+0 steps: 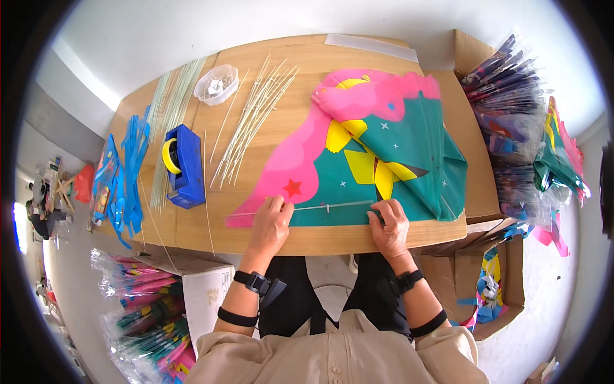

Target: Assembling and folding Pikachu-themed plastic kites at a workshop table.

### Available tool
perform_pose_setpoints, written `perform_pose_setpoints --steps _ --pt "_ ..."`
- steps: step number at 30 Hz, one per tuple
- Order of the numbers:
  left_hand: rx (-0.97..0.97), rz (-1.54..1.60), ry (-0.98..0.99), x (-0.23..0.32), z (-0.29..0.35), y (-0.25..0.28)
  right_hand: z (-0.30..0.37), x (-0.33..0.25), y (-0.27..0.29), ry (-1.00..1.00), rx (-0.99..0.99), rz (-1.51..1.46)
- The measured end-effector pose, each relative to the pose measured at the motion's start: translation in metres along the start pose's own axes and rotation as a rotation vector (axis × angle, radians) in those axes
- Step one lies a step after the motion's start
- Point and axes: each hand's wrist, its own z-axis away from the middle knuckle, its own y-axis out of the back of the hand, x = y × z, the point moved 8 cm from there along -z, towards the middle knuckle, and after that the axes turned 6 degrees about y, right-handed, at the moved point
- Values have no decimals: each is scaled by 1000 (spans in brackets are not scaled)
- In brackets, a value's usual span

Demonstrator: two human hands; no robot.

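A thin plastic kite sail [300, 160], printed pink, green and yellow, lies partly folded on the table in front of me. Along its near edge runs a thin pale rod [342, 206] with a small white piece around its middle. My left hand [272, 221] is closed over the rod, resting on the sail's pink part, and its fingertips are partly hidden. At the rod's right end, my right hand [389, 225] has its fingers curled and bent inward over the green edge; the exact grip is partly hidden.
Left of the sail are loose pale rods [256, 121], a blue tape dispenser [185, 168], a clear tub [216, 84] of small parts and blue strips [132, 169]. Bagged kites [505, 109] stand at right, others [150, 313] at lower left. An open carton [511, 288] holds coloured scraps.
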Motion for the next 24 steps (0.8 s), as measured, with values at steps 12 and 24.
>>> perform_pose_setpoints --steps 12,24 --pt "107 -36 -35 37 8 12 -9 -45 -22 264 -142 138" --pt "33 58 -24 50 17 -5 2 -35 -28 227 -293 53"
